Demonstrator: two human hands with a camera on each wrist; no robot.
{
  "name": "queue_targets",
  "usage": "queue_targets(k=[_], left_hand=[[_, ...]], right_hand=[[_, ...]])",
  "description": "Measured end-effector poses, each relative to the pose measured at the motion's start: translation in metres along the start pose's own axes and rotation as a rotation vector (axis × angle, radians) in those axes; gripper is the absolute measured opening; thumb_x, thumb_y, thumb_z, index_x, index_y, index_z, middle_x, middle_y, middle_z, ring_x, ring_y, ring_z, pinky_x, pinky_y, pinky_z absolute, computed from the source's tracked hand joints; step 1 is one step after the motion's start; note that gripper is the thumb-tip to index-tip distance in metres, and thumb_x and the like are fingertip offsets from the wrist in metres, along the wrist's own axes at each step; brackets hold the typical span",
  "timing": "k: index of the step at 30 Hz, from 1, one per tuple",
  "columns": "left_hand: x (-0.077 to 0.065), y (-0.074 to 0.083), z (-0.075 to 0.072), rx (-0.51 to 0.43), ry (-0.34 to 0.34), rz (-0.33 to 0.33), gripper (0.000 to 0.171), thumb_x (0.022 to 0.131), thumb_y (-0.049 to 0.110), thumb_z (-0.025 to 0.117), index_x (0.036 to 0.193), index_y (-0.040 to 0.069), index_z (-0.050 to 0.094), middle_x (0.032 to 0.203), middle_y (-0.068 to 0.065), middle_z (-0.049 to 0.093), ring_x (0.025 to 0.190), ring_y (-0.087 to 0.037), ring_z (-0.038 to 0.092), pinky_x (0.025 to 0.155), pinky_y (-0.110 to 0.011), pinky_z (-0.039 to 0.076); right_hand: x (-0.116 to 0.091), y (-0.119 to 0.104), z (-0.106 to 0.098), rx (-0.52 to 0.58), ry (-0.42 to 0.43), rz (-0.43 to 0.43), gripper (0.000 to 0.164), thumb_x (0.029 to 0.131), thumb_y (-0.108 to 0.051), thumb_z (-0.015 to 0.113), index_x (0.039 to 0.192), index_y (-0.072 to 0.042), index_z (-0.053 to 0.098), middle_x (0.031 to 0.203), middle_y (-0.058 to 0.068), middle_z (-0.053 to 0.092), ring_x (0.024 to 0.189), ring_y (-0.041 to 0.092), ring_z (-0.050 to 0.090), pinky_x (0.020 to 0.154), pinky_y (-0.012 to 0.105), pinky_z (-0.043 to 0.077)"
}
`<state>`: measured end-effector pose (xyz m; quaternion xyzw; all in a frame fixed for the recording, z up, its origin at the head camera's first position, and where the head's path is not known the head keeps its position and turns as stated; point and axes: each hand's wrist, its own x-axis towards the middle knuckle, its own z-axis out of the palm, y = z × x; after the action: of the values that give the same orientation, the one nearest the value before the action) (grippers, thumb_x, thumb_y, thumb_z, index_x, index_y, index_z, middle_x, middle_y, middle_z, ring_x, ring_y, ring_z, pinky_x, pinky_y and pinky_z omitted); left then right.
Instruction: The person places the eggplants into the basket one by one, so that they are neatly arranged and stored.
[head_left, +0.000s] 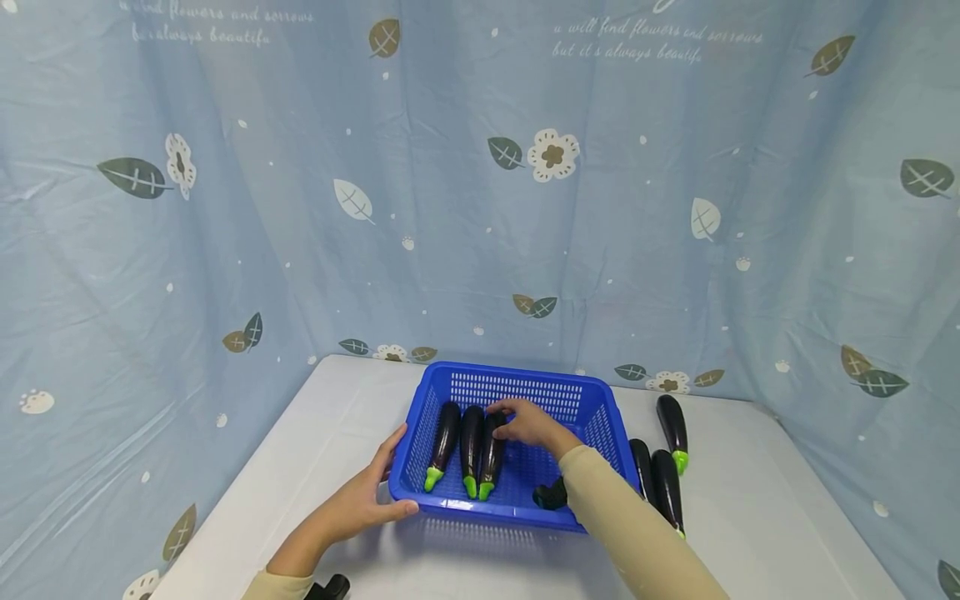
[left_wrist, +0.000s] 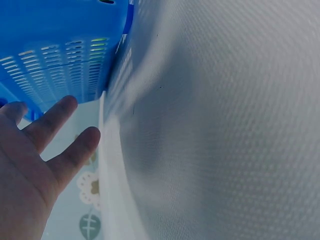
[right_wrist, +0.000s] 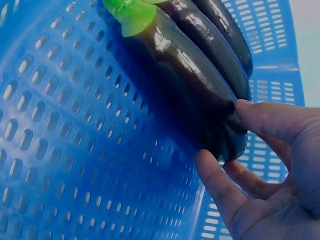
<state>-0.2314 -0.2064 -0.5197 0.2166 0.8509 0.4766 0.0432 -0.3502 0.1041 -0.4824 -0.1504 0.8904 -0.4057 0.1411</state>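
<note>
Three dark purple eggplants with green stem ends lie side by side in a blue plastic basket (head_left: 517, 514), towards its left. My right hand (head_left: 531, 423) reaches inside and holds the rightmost eggplant (head_left: 491, 458) by its far end. The right wrist view shows the thumb and fingers about the blunt end of this eggplant (right_wrist: 182, 75). At the basket's near left corner is my left hand (head_left: 360, 496), fingers spread along the side and thumb by the front wall. Those fingers (left_wrist: 75, 155) look straight in the left wrist view.
Right of the basket, an eggplant (head_left: 672, 425) lies farther back, and two more, including this eggplant (head_left: 666, 487), lie against the basket's side. All stand on a white-covered table (head_left: 780, 517). A blue patterned curtain (head_left: 450, 250) encloses the back and sides.
</note>
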Motion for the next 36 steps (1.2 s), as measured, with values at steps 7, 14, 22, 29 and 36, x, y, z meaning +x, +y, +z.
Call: queue_targets(k=[7, 14, 22, 29, 36], left_hand=[[0.0, 0.0, 0.0, 0.006, 0.0, 0.003, 0.112, 0.087, 0.032, 0.08, 0.165, 0.022, 0.001, 0.161, -0.024, 0.03, 0.139, -0.044, 0.043, 0.107, -0.065, 0.038], [0.0, 0.0, 0.0, 0.01, 0.001, -0.005, 0.111, 0.086, 0.033, 0.08, 0.165, 0.023, 0.001, 0.161, -0.024, 0.03, 0.137, -0.045, 0.045, 0.107, -0.065, 0.039], [-0.001, 0.001, -0.001, 0.007, -0.004, 0.002, 0.112, 0.087, 0.031, 0.08, 0.165, 0.023, 0.001, 0.162, -0.024, 0.03, 0.138, -0.045, 0.044, 0.106, -0.066, 0.038], [-0.001, 0.001, -0.001, 0.007, -0.003, 0.009, 0.112, 0.087, 0.031, 0.08, 0.165, 0.023, 0.001, 0.162, -0.023, 0.03, 0.139, -0.044, 0.043, 0.107, -0.065, 0.038], [-0.001, 0.001, 0.0, 0.009, -0.003, 0.013, 0.112, 0.087, 0.031, 0.081, 0.165, 0.022, 0.001, 0.162, -0.024, 0.03, 0.139, -0.045, 0.043, 0.107, -0.066, 0.038]], right_hand=[[-0.006, -0.001, -0.003, -0.008, 0.013, -0.022, 0.042, 0.088, -0.001, 0.075, 0.129, -0.007, 0.069, 0.139, 0.026, 0.055, 0.09, 0.023, 0.068, 0.079, 0.038, 0.058], [-0.009, -0.001, -0.006, -0.027, 0.021, -0.024, 0.04, 0.089, -0.002, 0.074, 0.128, -0.007, 0.069, 0.138, 0.024, 0.057, 0.099, 0.026, 0.068, 0.086, 0.041, 0.057], [-0.011, 0.0, -0.011, -0.102, 0.053, -0.045, 0.037, 0.09, -0.005, 0.074, 0.126, -0.01, 0.071, 0.134, 0.021, 0.062, 0.114, 0.034, 0.063, 0.09, 0.045, 0.055], [-0.014, -0.002, -0.016, -0.017, 0.063, -0.035, 0.037, 0.091, -0.002, 0.072, 0.127, -0.008, 0.07, 0.132, 0.021, 0.061, 0.102, 0.028, 0.069, 0.084, 0.038, 0.059], [-0.018, -0.001, -0.02, -0.023, 0.123, -0.035, 0.033, 0.092, -0.004, 0.072, 0.125, -0.009, 0.072, 0.125, 0.018, 0.065, 0.091, 0.024, 0.07, 0.077, 0.037, 0.06]])
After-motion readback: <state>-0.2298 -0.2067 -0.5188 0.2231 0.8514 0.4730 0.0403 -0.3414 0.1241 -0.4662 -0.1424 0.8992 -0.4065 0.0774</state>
